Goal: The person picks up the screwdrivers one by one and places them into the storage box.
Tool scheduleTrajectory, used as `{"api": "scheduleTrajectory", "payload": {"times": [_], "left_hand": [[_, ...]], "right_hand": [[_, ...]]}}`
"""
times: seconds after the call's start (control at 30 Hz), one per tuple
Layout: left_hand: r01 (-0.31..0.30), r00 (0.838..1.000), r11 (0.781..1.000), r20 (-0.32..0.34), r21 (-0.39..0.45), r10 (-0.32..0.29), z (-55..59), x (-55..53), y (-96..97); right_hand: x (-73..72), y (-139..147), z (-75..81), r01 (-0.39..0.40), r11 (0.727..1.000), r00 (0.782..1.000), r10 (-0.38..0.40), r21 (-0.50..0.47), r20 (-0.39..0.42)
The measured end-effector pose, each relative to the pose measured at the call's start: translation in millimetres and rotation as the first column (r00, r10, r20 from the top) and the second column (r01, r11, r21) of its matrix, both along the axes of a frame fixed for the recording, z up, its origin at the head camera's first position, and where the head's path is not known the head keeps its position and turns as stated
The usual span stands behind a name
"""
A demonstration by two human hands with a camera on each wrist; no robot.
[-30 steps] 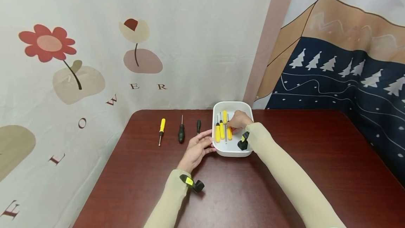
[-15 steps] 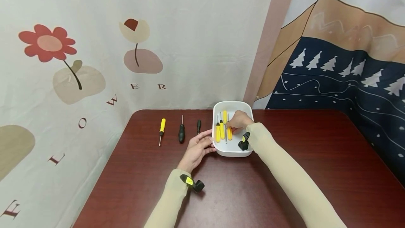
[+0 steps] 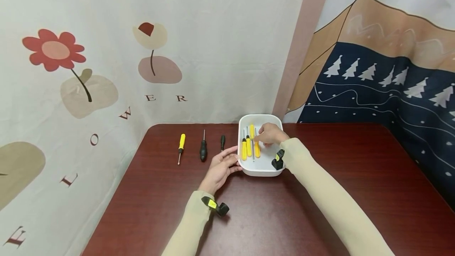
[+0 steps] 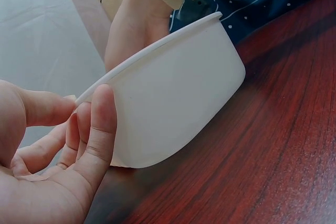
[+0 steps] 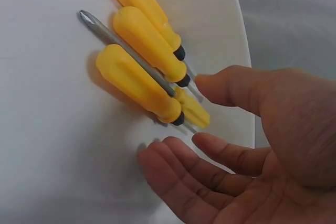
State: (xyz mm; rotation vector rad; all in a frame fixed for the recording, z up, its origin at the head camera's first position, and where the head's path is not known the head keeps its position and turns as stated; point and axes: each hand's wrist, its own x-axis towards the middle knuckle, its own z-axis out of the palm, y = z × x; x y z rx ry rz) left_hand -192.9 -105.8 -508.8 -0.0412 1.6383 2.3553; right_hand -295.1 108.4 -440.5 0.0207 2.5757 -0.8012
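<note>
My left hand (image 3: 217, 171) holds the white plastic tray (image 4: 178, 93) at its left side, thumb at the rim and fingers against the outer wall. Inside the tray several yellow-handled screwdrivers lie side by side. The rightmost of those with handles toward me, a yellow screwdriver (image 5: 139, 85), is nearest my right hand (image 5: 236, 145). That hand is over the tray with thumb and fingers spread apart and nothing between them. Another screwdriver lies the opposite way round, its metal shaft (image 5: 126, 51) running between two yellow handles.
Left of the tray on the dark red table (image 3: 320, 192) lie a yellow-and-black screwdriver (image 3: 182, 142), a black screwdriver (image 3: 203, 149) and a smaller black screwdriver (image 3: 222, 141), partly behind my left hand. A printed curtain (image 3: 220, 50) hangs along the table's back edge.
My right hand has let go of the rightmost yellow screwdriver and moved slightly right, its fingers spreading. The left hand and the tray stay in place.
</note>
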Motion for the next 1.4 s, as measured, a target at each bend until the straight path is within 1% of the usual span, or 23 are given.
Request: {"api": "scheduleTrajectory", "payload": {"times": [0.2, 0.4, 0.47, 0.6, 0.77, 0.9, 1.03, 1.13, 1.27, 1.4], "left_hand": [[0.003, 1.0, 1.0, -0.001, 0.001, -0.003, -0.5, 0.1, -0.5], [0.0, 1.0, 1.0, 0.006, 0.009, 0.0, 0.1, 0.0, -0.9], [0.0, 1.0, 1.0, 0.004, 0.011, 0.0, 0.3, -0.2, -0.9], [0.003, 1.0, 1.0, -0.001, 0.011, -0.003, 0.4, -0.3, -1.2], [0.009, 1.0, 1.0, -0.004, 0.013, -0.009, 0.2, 0.4, -1.3], [0.004, 1.0, 1.0, -0.001, 0.014, -0.004, 0.7, 0.8, -0.2], [0.0, 1.0, 1.0, 0.007, 0.016, 0.0, 0.8, 0.3, 0.7], [0.003, 1.0, 1.0, 0.005, 0.017, -0.003, -0.1, -0.5, 0.6], [0.011, 1.0, 1.0, 0.001, 0.017, -0.011, -0.6, -0.6, 0.2], [0.012, 1.0, 1.0, 0.002, 0.011, -0.012, -0.8, 0.4, -0.4]], "right_hand": [[4.7, 7, 5.3, -0.05, 0.999, 0.998, 0.05, 0.0, -0.04], [9.7, 17, 10.1, -0.125, 0.992, 0.985, 0.122, -0.019, -0.12], [12.1, 20, 12.2, -0.155, 0.987, 0.977, 0.149, -0.032, -0.15], [17.7, 27, 15.3, -0.213, 0.977, 0.955, 0.203, -0.025, -0.218], [26.4, 37, 18.4, -0.248, 0.969, 0.927, 0.234, -0.013, -0.292], [33.6, 45, 19.6, -0.248, 0.969, 0.915, 0.225, -0.025, -0.333], [38.8, 53, 18.7, -0.227, 0.973, 0.912, 0.196, -0.046, -0.36], [42.6, 57, 18.5, -0.203, 0.977, 0.912, 0.166, -0.061, -0.375], [47.7, 63, 17.5, -0.17, 0.982, 0.907, 0.121, -0.087, -0.404], [51.5, 69, 12.2, -0.137, 0.98, 0.905, 0.066, -0.142, -0.42]]}}
